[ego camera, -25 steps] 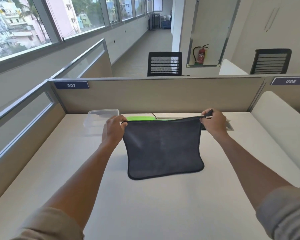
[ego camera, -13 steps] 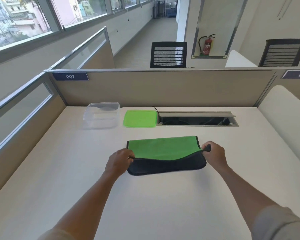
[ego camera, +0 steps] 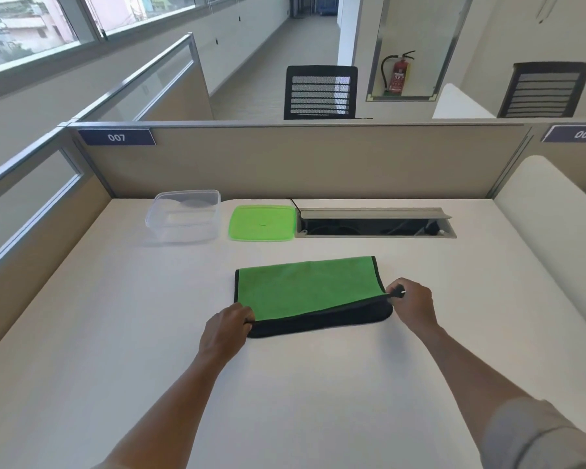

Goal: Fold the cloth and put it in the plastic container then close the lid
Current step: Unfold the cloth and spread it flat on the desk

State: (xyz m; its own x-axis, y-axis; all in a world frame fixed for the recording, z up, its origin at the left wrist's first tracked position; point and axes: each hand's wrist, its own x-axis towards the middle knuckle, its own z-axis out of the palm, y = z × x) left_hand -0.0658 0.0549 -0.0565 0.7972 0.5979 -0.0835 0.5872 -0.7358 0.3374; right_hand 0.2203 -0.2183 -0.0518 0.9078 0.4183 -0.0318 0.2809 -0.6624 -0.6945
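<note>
The cloth (ego camera: 305, 289) lies folded over on the white desk (ego camera: 122, 350), its green side up and a strip of its dark side showing along the near edge. My left hand (ego camera: 225, 330) pinches the near left corner of the top layer. My right hand (ego camera: 411, 302) pinches the near right corner. A clear plastic container (ego camera: 183, 216) stands open at the back left of the desk. Its green lid (ego camera: 261, 222) lies flat on the desk just to the right of the container.
An open cable slot (ego camera: 374, 226) is set into the desk right of the lid. Beige partition walls (ego camera: 301, 160) close the desk at the back and left. A curved white panel (ego camera: 552, 214) rises on the right.
The cloth hung spread between my hands with the dark side facing me. Both hands brought its top edge down and toward me, laying it folded on the desk, green side up.
</note>
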